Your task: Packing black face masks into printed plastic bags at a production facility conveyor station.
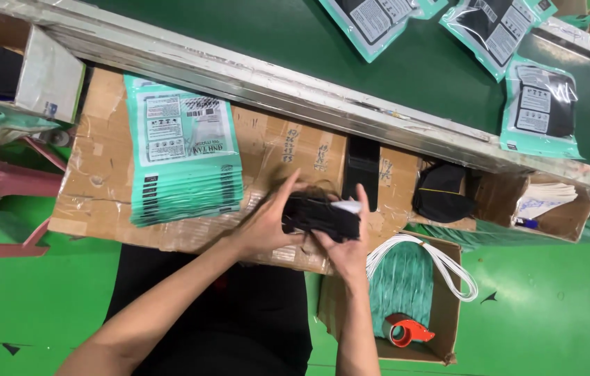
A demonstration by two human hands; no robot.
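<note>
A cardboard-covered worktop (100,181) sits below a green conveyor belt (295,35) above a green floor. Both hands close on a bundle of black fabric masks (319,214): the left hand (263,223) cups its left end, the right hand (349,244) clasps its right end. A stack of flat mint-green pouches (183,163) lies just to the left.

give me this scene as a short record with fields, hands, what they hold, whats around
left hand: grips the black bundle from its left side
right hand: grips the same bundle from the right
work surface: taped cardboard sheet
left of hands: stack of teal pouches
right of hands: open box with white cords and an orange tape dispenser
above: green belt carrying filled pouches
</note>
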